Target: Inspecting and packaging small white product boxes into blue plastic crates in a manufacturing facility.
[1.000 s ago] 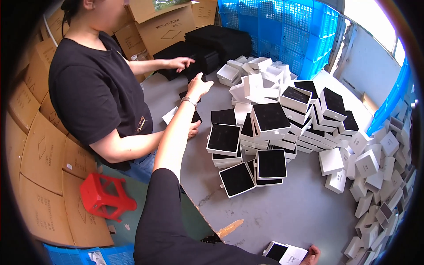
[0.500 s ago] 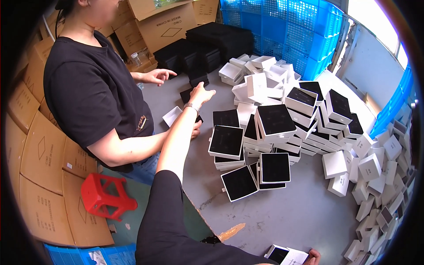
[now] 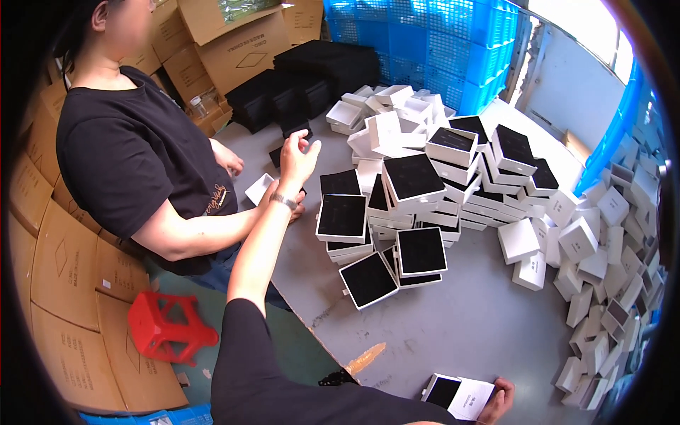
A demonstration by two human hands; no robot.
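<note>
Box stacks [image 3: 414,177] on table [image 3: 482,312]; crates [image 3: 432,42] behind; stool [image 3: 166,329] left, between table and cartons [image 3: 67,276].

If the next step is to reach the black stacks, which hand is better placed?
Probably your left hand: outstretched, it is nearer the black stacks. Your right hand is farther away, at the edge of a white box.

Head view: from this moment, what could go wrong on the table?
The left hand and the co-worker's hand appear close together, so they might bump. The stacked boxes sit unevenly, some tilted, and could slide if nudged. The loose pile at right is heaped at angles, so some boxes might tumble.
</note>
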